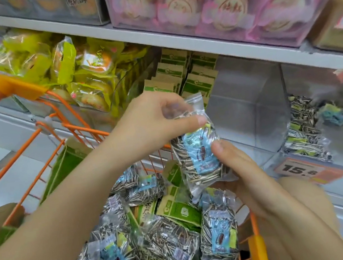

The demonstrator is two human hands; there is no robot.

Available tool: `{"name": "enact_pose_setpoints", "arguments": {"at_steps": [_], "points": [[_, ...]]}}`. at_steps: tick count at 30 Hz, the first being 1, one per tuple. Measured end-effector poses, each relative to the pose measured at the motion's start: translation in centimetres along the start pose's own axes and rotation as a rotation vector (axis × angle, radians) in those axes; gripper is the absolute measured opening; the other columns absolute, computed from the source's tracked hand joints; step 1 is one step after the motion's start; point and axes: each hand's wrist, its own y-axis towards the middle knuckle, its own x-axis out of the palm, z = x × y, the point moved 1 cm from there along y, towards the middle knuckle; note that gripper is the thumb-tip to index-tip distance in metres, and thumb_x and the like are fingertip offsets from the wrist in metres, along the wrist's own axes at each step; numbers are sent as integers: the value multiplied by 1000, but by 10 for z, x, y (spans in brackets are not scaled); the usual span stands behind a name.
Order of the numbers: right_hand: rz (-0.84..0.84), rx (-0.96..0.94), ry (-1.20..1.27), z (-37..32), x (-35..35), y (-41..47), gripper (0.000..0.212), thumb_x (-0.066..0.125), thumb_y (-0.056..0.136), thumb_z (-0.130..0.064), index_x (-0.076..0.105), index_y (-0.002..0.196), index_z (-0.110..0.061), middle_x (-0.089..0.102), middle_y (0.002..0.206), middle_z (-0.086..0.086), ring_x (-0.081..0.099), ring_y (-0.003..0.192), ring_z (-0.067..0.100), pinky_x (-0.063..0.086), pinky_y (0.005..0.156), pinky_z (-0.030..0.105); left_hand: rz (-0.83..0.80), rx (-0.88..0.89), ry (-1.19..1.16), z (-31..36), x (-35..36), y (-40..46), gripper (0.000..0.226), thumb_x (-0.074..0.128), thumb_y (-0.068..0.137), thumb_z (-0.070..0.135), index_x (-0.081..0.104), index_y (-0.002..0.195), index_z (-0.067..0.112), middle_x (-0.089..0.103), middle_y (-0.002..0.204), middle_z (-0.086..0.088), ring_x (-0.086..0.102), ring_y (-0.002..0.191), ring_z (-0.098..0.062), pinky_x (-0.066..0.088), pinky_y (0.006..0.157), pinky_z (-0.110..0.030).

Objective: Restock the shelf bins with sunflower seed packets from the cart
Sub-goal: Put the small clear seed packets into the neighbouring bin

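Hands (pixel 153 119) grip crinkly clear seed packet (pixel 198 154).

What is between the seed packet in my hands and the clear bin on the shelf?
Nothing visible. The seed packet, held by left hand and right hand, has open air to the clear bin.

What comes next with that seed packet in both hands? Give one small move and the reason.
Probably carry the seed packet right and up into the clear bin beside the stacked seed packets. The left hand pinches its top, the right hand cups its lower end, so it is already lifted above the cart, and that bin looks nearly bare.
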Motion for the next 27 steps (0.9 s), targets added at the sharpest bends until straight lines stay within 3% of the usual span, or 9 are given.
{"name": "enact_pose_setpoints", "arguments": {"at_steps": [4, 8, 10, 13, 16, 19, 23, 26, 27], "points": [[30, 43, -17, -12, -22, -14, 55, 72, 67, -42, 60, 120, -30, 71, 109, -7, 68, 98, 14, 51, 79, 30, 9, 89, 67, 18, 25, 12, 45, 65, 65, 63, 72, 81, 22, 65, 71, -3, 50, 58, -4, 41, 59, -27], [198, 116, -43, -16, -70, -37, 84, 82, 46, -49, 58, 124, -30, 68, 116, -6, 66, 100, 12, 48, 82, 31, 73, 219, -11, 42, 56, 28, 35, 48, 84, 58, 67, 93, 30, 67, 85, 12, 56, 82, 2, 39, 70, -14], [303, 126, -39, -19, -101, -56, 98, 85, 43, -50, 53, 132, -26, 64, 126, 1, 64, 107, 18, 49, 85, 33, 103, 218, -122, 48, 81, 39, 39, 37, 95, 52, 63, 102, 24, 67, 95, 4, 54, 84, -2, 37, 73, -20], [432, 83, -44, -30, -149, -84, 74, 76, 52, -41, 61, 120, -16, 73, 105, 4, 70, 87, 16, 53, 67, 25, -46, 127, 28, 39, 132, 52, 47, 28, 98, 53, 54, 121, 22, 62, 114, 0, 51, 100, -10, 28, 79, -26], [592, 55, -162, -36, -199, -102, 61, 75, 60, -38, 62, 117, -20, 73, 102, 1, 69, 85, 12, 52, 69, 24, -135, 100, 259, 24, 177, 63, 68, 15, 94, 61, 42, 138, 18, 59, 128, -11, 52, 119, -29, 33, 96, -36], [735, 80, -316, -33, -248, -104, 72, 79, 59, -42, 55, 125, -23, 71, 107, -2, 68, 90, 12, 50, 71, 26, -77, 133, 481, 14, 197, 68, 77, 0, 88, 66, 50, 123, 19, 69, 94, -15, 60, 98, -37, 38, 77, -38], [836, 173, -610, -23, -305, -88, 83, 84, 47, -56, 57, 118, -22, 69, 108, 0, 66, 99, 20, 53, 86, 38, -62, 158, 565, 1, 206, 67, 85, -10, 80, 77, 54, 101, 25, 67, 81, -5, 63, 84, -31, 43, 62, -34], [756, 297, -977, -22, -317, -66, 44, 77, 62, -49, 56, 97, -31, 66, 103, -1, 63, 94, 21, 52, 83, 36, -72, 139, 534, -3, 207, 69, 77, -8, 77, 72, 51, 84, 23, 62, 75, -6, 62, 83, -32, 39, 59, -34], [702, 335, -1111, -23, -318, -57, 44, 75, 67, -47, 53, 103, -33, 63, 106, 1, 60, 94, 23, 50, 80, 34, -60, 151, 539, -3, 208, 70, 77, -8, 78, 73, 51, 82, 24, 63, 75, -5, 63, 83, -31, 36, 58, -33]]}}
